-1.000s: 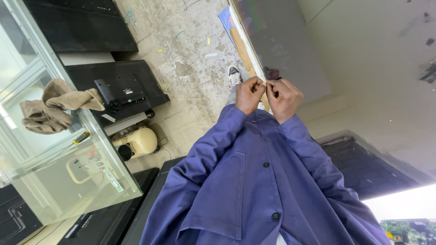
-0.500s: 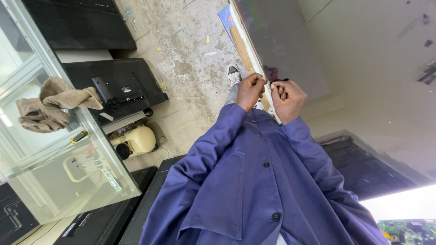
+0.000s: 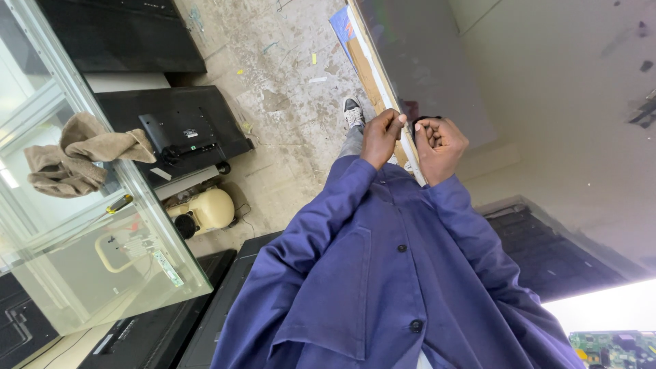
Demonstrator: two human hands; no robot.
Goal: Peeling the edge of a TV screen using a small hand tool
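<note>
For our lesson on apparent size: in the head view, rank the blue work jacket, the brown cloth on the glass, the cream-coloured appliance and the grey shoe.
Largest to smallest, as they look:
1. blue work jacket, nearest the camera
2. brown cloth
3. cream-coloured appliance
4. grey shoe, farthest away

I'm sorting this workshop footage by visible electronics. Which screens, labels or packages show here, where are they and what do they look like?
Large flat panel: upright beside both hands, dark grey face, pale edge.
Television: on the floor, back outward, black, rectangular.
Dark panels: further along the floor, black, flat.
Circuit board: picture's lower corner, green.
Label strip: on the glass table, narrow, pale.
</note>
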